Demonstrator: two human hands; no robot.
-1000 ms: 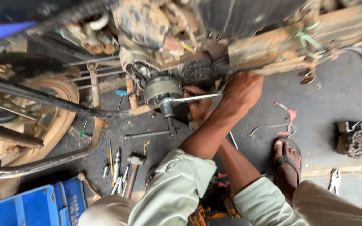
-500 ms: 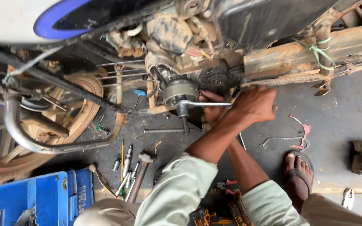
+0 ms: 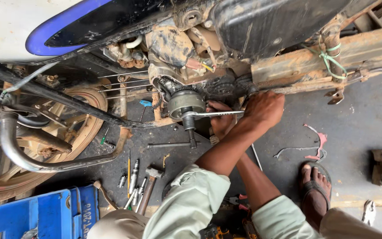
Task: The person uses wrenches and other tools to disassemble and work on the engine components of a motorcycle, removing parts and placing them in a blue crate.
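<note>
Head view looks straight down on a person crouched beside a mud-caked motorcycle engine (image 3: 177,48), both forearms reaching up from pale green sleeves. Which arm belongs to which side is hard to read from here, since the forearms seem to cross; I take the upper fist as the left hand (image 3: 264,108). It is closed tight around the handle end of a flat metal wrench (image 3: 213,114), which runs out level from the fist to a round grey drum (image 3: 185,102) on the side of the engine. The right hand (image 3: 221,121) sits just below and beside the wrench shaft, fingers curled near it; whether it actually grips anything I cannot tell. Under the drum a short dark shaft (image 3: 190,130) hangs down, and a metal rod (image 3: 169,144) lies on the floor below it. Down and away from the hands, a hammer (image 3: 149,186) and several screwdrivers (image 3: 132,179) lie scattered on the concrete, next to a blue toolbox (image 3: 45,214). Close by the elbows, a foot in a sandal (image 3: 315,190) rests flat on the floor.
</note>
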